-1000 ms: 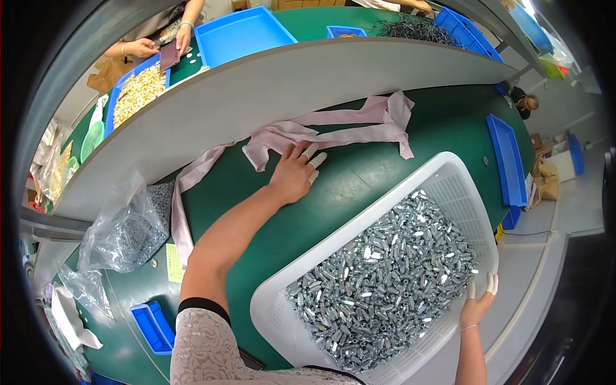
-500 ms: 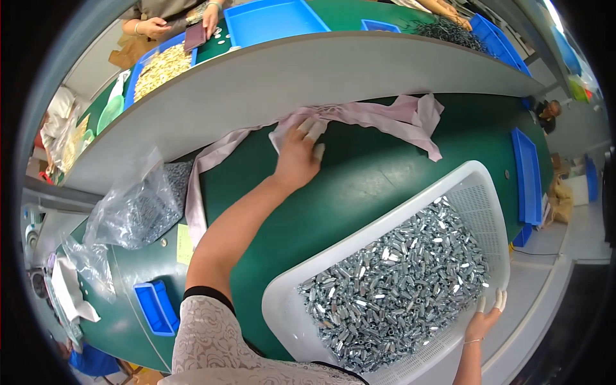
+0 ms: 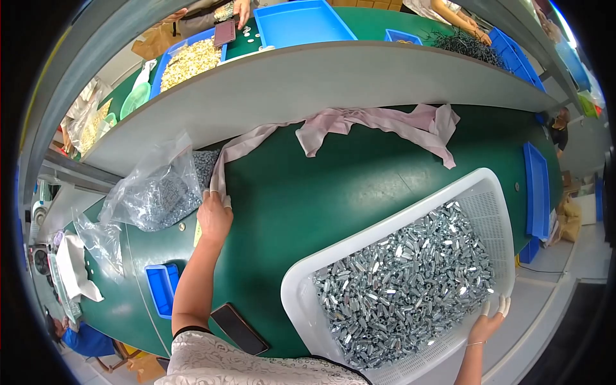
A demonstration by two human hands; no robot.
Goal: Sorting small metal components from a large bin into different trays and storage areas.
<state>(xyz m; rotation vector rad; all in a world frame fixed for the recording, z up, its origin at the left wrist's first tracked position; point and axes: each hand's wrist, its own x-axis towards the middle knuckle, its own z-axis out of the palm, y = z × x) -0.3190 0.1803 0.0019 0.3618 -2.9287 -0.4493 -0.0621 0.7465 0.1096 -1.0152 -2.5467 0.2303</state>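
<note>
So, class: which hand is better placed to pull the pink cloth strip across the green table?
Left. The left hand already touches the pink cloth strip; the right hand grips the white basket.

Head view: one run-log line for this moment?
left hand on pink cloth strip end | right hand grips white basket rim | basket holds metal parts | on green table

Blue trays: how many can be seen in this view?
5, perhaps more hidden. Small tray beside the left forearm, long tray at right, large empty tray on top, one holding pale parts, another behind.
</note>
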